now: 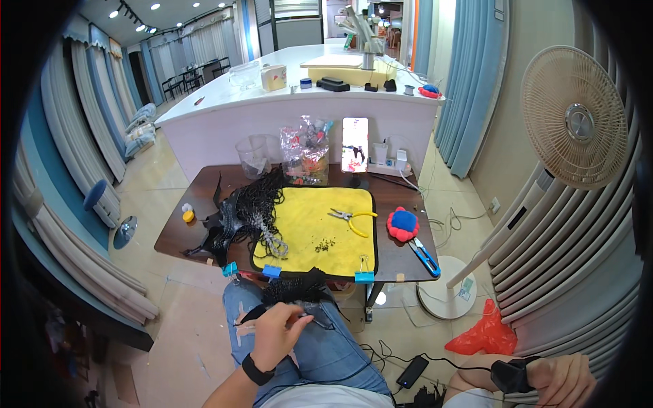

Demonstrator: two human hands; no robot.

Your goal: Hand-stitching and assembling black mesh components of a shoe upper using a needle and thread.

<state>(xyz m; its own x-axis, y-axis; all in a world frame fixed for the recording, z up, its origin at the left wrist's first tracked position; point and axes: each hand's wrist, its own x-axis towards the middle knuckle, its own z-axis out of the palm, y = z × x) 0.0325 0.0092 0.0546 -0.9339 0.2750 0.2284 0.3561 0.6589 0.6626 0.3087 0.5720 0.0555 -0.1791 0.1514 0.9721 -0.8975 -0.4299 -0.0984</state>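
Note:
My left hand (275, 333), with a black band on its wrist, is over my lap with thumb and fingers closed together. What they pinch is too small to make out. Just beyond it, a piece of black openwork fabric (296, 287) lies across my thighs against the table's front edge. Far out at the lower right is my right hand (563, 381), its fingers curled. Whether something thin is in them cannot be seen. A black box-shaped device (511, 375) with a cable sits at that wrist.
The small brown table (194, 234) carries a yellow mat (306, 217) with yellow-handled pliers (350, 219), small dark beads (325, 245), black stringy fabric (238, 214), a red-blue pincushion (403, 224), blue thread snips (425, 258) and a phone (355, 144). A fan (578, 122) stands right.

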